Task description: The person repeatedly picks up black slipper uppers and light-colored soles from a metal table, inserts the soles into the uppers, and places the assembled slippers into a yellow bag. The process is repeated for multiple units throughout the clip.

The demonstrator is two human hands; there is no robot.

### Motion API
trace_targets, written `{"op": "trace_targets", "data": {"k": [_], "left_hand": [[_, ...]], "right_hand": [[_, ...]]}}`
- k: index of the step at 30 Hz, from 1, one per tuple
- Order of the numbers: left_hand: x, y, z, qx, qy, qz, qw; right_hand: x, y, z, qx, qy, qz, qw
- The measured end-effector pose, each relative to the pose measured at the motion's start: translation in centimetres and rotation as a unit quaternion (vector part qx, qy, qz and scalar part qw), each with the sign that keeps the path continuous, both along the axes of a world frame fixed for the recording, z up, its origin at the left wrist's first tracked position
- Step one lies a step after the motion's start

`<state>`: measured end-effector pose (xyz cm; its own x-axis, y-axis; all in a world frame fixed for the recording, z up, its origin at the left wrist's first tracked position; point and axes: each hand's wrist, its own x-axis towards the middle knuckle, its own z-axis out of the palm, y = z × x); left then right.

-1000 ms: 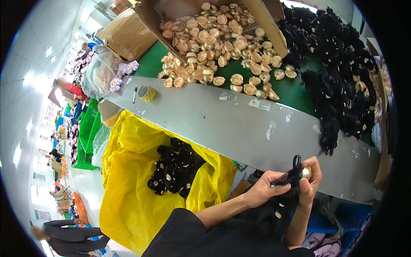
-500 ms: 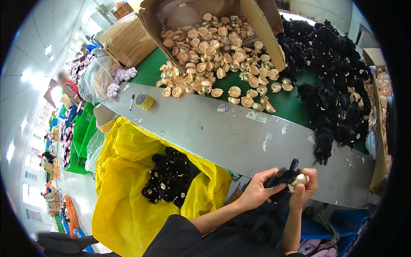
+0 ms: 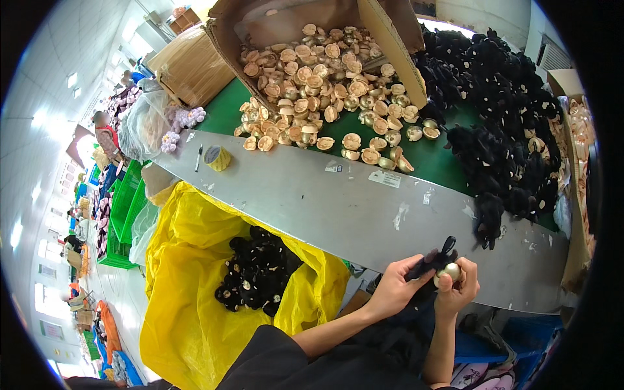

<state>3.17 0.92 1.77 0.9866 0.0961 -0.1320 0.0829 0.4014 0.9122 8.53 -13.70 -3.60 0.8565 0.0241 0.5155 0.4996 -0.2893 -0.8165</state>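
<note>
In front of my body, past the table's near edge, my left hand (image 3: 395, 290) pinches a small black plush piece (image 3: 429, 265) with a dark loop standing up from it. My right hand (image 3: 459, 294) is closed around a shiny gold round shell (image 3: 448, 274), pressed against the plush. My fingers partly cover where the two meet. Many gold half-shells (image 3: 305, 91) with peach-coloured insides spill out of a cardboard box (image 3: 393, 49). A large heap of black plush pieces (image 3: 500, 117) lies at the right.
A yellow bag (image 3: 175, 286) left of my arms holds more black plush pieces (image 3: 257, 270). The grey tabletop (image 3: 325, 201) carries a tape roll (image 3: 216, 158), a pen (image 3: 199, 158) and paper scraps. Green crates (image 3: 127, 214) stand at the left. Another open carton (image 3: 572, 195) borders the right.
My hands stay close together, and the gold shell has shifted slightly left against the plush. The whole view has moved a little. Both hands keep their hold.
</note>
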Motion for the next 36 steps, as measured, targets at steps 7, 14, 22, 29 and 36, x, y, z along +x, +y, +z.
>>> {"op": "trace_targets", "data": {"k": [7,14,22,29,36], "left_hand": [[-0.8,-1.5,-1.2,0.111,-0.018,0.037,0.993],[-0.2,-2.6,-1.8,0.076,-0.030,0.045,0.996],[0.8,-1.6,-2.7,0.061,0.014,-0.025,0.998],[0.9,0.3,-2.5,-0.045,-0.035,-0.076,0.995],[1.2,0.4,-2.1,-0.067,-0.073,-0.171,0.980]], "right_hand": [[-0.1,-0.9,-0.8,-0.074,-0.091,-0.047,0.992],[0.2,-0.6,1.0,-0.060,-0.026,-0.066,0.996],[0.1,0.0,1.6,-0.089,0.004,-0.042,0.995],[-0.3,-3.3,2.6,-0.025,0.149,0.084,0.985],[-0.8,-4.4,2.2,0.337,0.447,0.311,0.768]]}}
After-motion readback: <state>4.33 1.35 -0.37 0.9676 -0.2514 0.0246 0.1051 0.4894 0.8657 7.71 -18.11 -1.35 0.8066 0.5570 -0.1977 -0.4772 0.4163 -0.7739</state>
